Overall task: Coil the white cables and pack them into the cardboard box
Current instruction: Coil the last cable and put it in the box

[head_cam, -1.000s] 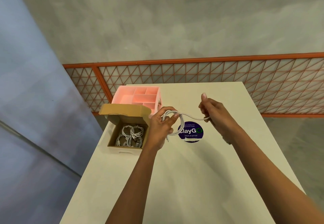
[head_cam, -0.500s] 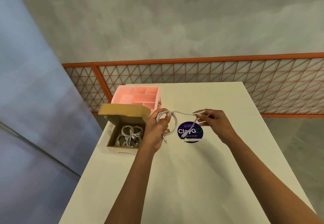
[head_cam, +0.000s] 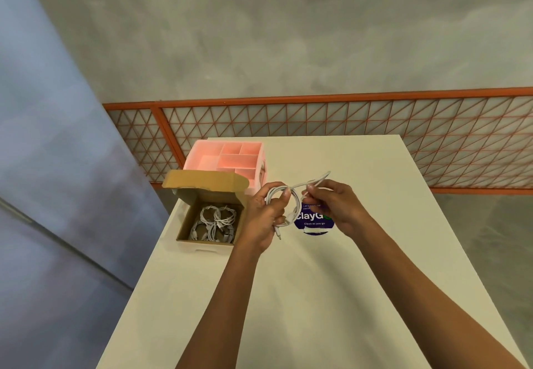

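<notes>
My left hand (head_cam: 264,218) grips a loose coil of white cable (head_cam: 294,199) above the white table, with one plug end hanging below the fist. My right hand (head_cam: 334,207) pinches the cable's free end close beside the coil, and a short stretch of it sticks up past the fingers. The open cardboard box (head_cam: 184,225) sits just left of my left hand, its lid standing up at the back. Several coiled white cables (head_cam: 215,221) lie inside it.
A pink compartment organiser (head_cam: 202,156) stands behind the box at the table's (head_cam: 288,296) far left corner. A round blue sticker (head_cam: 314,221) lies on the tabletop under my hands. An orange lattice fence (head_cam: 346,126) runs beyond the far edge.
My right hand has moved left toward the coil, bringing the free end with it. The span of cable between my hands has shortened. My left hand has barely shifted.
</notes>
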Demonstrator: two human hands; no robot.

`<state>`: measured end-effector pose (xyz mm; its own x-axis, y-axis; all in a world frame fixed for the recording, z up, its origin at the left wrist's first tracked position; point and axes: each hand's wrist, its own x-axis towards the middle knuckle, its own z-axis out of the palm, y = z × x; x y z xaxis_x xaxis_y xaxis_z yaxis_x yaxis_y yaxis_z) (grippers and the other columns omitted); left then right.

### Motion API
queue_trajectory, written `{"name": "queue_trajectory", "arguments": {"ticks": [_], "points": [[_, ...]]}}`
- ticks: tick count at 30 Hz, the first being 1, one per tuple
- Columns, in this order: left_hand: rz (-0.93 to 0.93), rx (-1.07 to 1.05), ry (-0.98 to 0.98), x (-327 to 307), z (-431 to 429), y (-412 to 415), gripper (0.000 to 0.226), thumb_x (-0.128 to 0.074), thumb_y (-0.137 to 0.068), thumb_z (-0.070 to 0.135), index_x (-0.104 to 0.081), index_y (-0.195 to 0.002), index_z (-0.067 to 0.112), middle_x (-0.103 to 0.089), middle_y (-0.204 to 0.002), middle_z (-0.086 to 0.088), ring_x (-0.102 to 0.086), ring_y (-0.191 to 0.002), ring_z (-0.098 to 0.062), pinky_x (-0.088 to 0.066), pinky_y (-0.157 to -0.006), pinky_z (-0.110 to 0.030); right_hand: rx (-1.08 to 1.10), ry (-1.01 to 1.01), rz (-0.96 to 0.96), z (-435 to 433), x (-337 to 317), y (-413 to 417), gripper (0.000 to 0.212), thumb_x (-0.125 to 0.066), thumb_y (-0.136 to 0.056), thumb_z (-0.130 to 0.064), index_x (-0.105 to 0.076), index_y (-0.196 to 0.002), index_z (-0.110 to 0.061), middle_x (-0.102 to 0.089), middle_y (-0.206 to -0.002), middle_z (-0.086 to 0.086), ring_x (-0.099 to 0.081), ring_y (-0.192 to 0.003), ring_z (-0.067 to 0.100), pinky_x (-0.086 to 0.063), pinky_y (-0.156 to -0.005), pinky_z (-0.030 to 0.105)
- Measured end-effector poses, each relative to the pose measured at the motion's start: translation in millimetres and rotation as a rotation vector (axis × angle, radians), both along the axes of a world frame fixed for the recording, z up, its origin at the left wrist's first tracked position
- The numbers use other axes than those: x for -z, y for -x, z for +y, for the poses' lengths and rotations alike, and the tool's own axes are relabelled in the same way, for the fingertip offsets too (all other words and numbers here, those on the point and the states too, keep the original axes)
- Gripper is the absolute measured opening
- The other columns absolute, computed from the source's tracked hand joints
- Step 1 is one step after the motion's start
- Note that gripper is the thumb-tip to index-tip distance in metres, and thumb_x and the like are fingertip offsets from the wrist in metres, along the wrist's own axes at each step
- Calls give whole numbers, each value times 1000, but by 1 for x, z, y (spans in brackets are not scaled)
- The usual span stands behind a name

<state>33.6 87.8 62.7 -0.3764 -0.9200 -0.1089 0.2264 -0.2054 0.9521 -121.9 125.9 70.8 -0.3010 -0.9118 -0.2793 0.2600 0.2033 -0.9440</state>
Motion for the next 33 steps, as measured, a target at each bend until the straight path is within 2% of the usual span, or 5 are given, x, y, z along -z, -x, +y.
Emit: {"name": "queue_trajectory", "arguments": {"ticks": [14, 19, 23, 28, 33], "points": [[-103, -156, 57, 6, -9, 2, 7, -68, -87, 18, -63, -88, 23, -59, -79, -4, -50, -70, -17, -36, -47, -20, -456, -67, -154, 8, -12, -17, 19, -47, -98, -16, -66, -95, -13, -66, -75, -8, -62, -65, 2, -45, -83, 33], [-122, -163, 91, 7, -10, 1, 7, -67, -87, 17, -63, -87, 22, -59, -79, -4, -51, -66, -13, -37, -45, -18, -616, 28, 194, 11, -19, -18, 16, -53, -96, -8, -64, -100, -18, -59, -86, 1, -58, -80, 13, -53, -79, 29], [-141, -234, 101, 14, -14, 1, 10, -68, -87, 13, -63, -84, 21, -55, -71, -1, -44, -59, -10, -32, -42, -18, -506, -50, 450, 7, -26, -20, 24, -57, -91, 1, -58, -115, -1, -65, -82, 8, -67, -67, 15, -56, -73, 22], [-179, -346, 136, 24, -23, -7, 13, -69, -85, 10, -64, -82, 21, -63, -66, 8, -50, -63, -15, -41, -57, -28, -564, -83, 589, 8, -47, -11, 23, -52, -92, 5, -64, -112, 2, -66, -83, 7, -63, -64, 5, -48, -57, 8], [-372, -319, 338, 37, -24, -10, 8, -70, -84, 15, -65, -91, 14, -68, -82, -2, -62, -80, -18, -51, -79, -35, -493, 76, 507, 11, -54, -7, 24, -45, -98, -3, -67, -104, -10, -66, -89, -7, -61, -85, 8, -49, -70, 9]]}}
